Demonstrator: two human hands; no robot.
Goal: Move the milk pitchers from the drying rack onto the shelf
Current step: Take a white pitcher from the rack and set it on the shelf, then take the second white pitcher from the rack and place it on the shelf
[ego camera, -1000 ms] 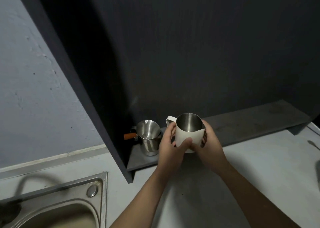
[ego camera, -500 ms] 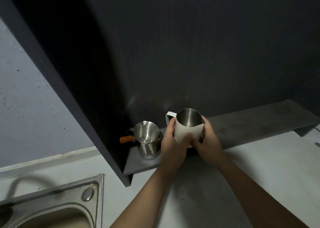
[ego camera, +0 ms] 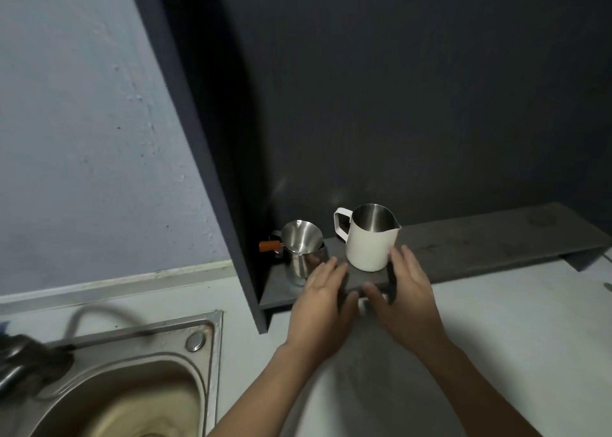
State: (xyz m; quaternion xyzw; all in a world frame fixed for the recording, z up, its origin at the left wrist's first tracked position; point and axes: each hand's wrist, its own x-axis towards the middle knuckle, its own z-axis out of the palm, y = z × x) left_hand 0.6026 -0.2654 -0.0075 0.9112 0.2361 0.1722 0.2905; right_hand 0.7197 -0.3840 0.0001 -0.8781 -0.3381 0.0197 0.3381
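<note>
A white milk pitcher (ego camera: 369, 244) with a steel inside stands upright on the dark grey shelf (ego camera: 480, 244), handle to the left, spout to the right. To its left on the same shelf stands a small steel pitcher (ego camera: 301, 251) with an orange handle. My left hand (ego camera: 326, 304) and my right hand (ego camera: 405, 290) hover just in front of the white pitcher, fingers spread, holding nothing. Both hands are a little apart from the pitcher. No drying rack is in view.
A dark vertical panel (ego camera: 212, 178) bounds the shelf on the left. A steel sink (ego camera: 116, 383) with a blurred tap (ego camera: 29, 363) lies at the lower left. The pale countertop (ego camera: 513, 330) runs in front of the shelf. A grey wall (ego camera: 82, 138) rises behind the sink.
The white pitcher went from my two hands onto the shelf. Both hands let go and drew back toward me with open fingers. The view shifted to the left.
</note>
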